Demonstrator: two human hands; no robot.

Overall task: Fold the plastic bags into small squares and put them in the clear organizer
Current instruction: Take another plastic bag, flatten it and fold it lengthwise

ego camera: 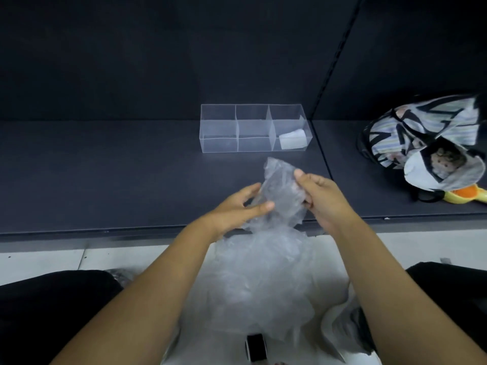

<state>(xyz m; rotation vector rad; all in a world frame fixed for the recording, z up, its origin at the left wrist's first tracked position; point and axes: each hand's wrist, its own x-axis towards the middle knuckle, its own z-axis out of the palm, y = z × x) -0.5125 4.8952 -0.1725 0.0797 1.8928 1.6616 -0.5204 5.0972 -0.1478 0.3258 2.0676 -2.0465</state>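
While both hands clamp a crumpled plastic bag (283, 191) just in front of the clear organizer (253, 127), left hand (237, 209) pinching, right hand (324, 198) gripping, one folded bag (292, 139) lies in the organizer's right-end compartment. Nearer than the organizer lies a heap of loose bags (263, 280). A patterned bag (421, 133) and a yellow toy (463, 196) sit well to its right.

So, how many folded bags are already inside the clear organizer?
1. The folded bag lies in the right-end compartment of the clear organizer, near its front wall. Other compartments look empty. The held plastic bag is unfolded.
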